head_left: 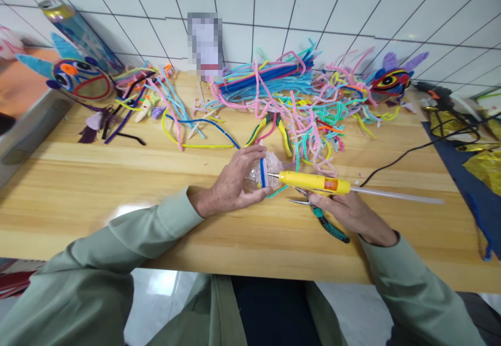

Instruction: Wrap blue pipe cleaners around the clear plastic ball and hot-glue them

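My left hand [239, 180] is closed around a clear plastic piece [254, 179], perhaps a bottle part, with blue and pale pink pipe cleaner strips [263, 173] across it. In my right hand [348, 211] is a yellow hot glue gun [303, 180], its metal nozzle meeting the strips from the right. A clear glue stick [397, 195] juts from the gun's rear. Under the gun, close to my right hand, lie green-and-black handled pliers [329, 225] with their jaws pointing left. Yellow-and-green handled pliers [284, 134] rest just beyond the plastic piece.
Heaps of coloured pipe cleaners [270, 80] line the tiled wall. Decorated animal-face pieces stand at left [82, 79] and right [391, 81], the left one beside a tall can [80, 33]. A black cable [407, 153] crosses the right side near a second glue gun [434, 95].
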`<act>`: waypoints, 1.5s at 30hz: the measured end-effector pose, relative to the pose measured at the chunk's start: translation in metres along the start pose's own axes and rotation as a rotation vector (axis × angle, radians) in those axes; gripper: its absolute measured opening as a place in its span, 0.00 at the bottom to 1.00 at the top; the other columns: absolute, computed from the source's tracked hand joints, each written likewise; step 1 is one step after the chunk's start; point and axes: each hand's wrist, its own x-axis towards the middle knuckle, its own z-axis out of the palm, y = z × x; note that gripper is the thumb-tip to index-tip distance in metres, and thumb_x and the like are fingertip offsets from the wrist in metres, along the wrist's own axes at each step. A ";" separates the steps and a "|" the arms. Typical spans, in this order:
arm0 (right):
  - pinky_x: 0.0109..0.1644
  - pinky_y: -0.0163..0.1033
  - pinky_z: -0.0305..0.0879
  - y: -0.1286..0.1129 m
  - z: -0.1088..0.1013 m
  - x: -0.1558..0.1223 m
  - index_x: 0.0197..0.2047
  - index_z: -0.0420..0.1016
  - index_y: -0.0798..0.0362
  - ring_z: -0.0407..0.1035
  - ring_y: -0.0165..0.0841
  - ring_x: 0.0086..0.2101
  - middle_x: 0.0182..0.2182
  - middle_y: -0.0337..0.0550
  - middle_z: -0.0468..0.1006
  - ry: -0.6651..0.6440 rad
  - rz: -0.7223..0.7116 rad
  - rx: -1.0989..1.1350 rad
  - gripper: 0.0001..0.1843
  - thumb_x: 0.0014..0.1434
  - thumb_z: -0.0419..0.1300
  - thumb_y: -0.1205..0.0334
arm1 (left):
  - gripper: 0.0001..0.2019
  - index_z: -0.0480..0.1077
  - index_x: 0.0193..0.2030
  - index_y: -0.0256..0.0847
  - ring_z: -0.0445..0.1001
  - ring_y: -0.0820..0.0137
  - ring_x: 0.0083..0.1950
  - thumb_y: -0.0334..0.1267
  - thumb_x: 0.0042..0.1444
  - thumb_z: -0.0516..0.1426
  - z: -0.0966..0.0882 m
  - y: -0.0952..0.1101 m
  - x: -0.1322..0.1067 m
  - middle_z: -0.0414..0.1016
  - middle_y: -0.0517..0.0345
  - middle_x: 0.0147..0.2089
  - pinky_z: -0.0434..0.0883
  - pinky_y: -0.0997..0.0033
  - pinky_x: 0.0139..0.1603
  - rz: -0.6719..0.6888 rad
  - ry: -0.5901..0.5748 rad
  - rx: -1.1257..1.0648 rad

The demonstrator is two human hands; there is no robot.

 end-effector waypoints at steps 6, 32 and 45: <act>0.51 0.55 0.81 0.000 -0.003 0.000 0.43 0.88 0.43 0.80 0.52 0.45 0.41 0.50 0.87 -0.021 -0.009 -0.059 0.32 0.68 0.58 0.25 | 0.37 0.61 0.77 0.46 0.73 0.47 0.76 0.45 0.65 0.70 0.001 -0.002 -0.001 0.74 0.38 0.70 0.75 0.39 0.74 0.023 0.021 -0.007; 0.50 0.58 0.82 0.005 0.002 0.003 0.45 0.88 0.43 0.81 0.51 0.42 0.41 0.49 0.87 0.028 -0.024 -0.052 0.32 0.68 0.59 0.24 | 0.37 0.60 0.77 0.47 0.73 0.45 0.75 0.46 0.66 0.69 0.001 -0.001 0.001 0.74 0.39 0.69 0.76 0.37 0.73 0.026 0.001 0.008; 0.50 0.54 0.81 0.009 0.003 0.001 0.43 0.87 0.42 0.80 0.48 0.41 0.38 0.47 0.86 0.022 0.025 -0.108 0.35 0.67 0.56 0.20 | 0.38 0.61 0.76 0.45 0.73 0.46 0.75 0.46 0.65 0.71 -0.001 0.000 0.001 0.73 0.37 0.70 0.76 0.38 0.74 0.020 -0.003 -0.003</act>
